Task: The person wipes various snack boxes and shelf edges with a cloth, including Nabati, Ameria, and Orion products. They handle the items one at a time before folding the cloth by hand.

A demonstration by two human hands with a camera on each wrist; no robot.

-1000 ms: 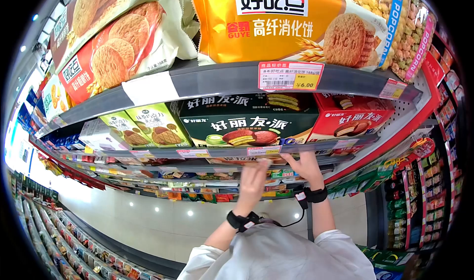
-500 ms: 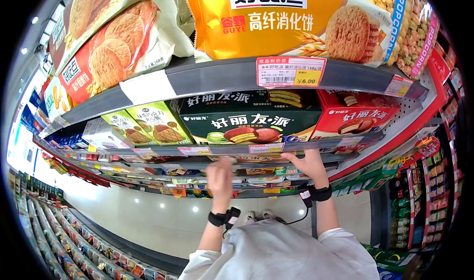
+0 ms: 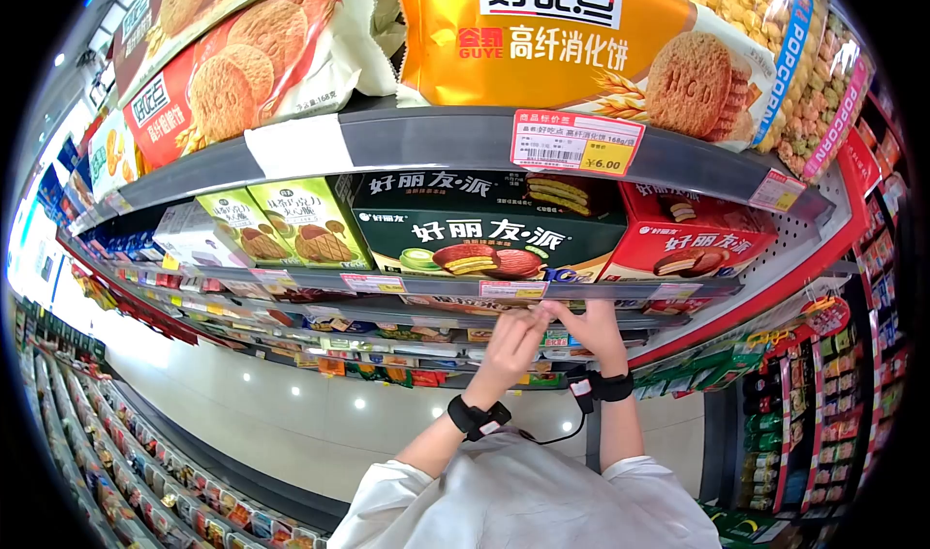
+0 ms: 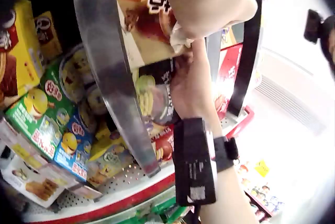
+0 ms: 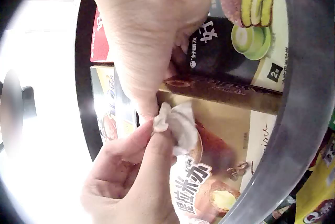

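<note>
In the head view, my left hand [image 3: 504,353] and right hand [image 3: 599,334] meet at the shelf below the dark green pie box. A crumpled white tissue [image 5: 183,127] is pinched between my left thumb and index finger, over a beige-brown tiramisu pie box [image 5: 233,130]. My right thumb reaches to the tissue, beside the left fingertips. The other right fingers are bent in beside a black pie box [image 5: 225,51] on the same shelf; their tips are partly hidden, and I cannot tell whether they grip a box.
Above the hands, a shelf holds green biscuit boxes [image 3: 315,224], a large dark green pie box [image 3: 484,229] and a red one [image 3: 693,234]. Higher up lie an orange biscuit bag [image 3: 572,40] and popcorn bags. Grey shelf lips [image 4: 107,62] border the goods. A tiled floor shows below.
My left hand first swung left, away from the right hand, then came back to meet the right thumb. The right hand has stayed at the same shelf.
</note>
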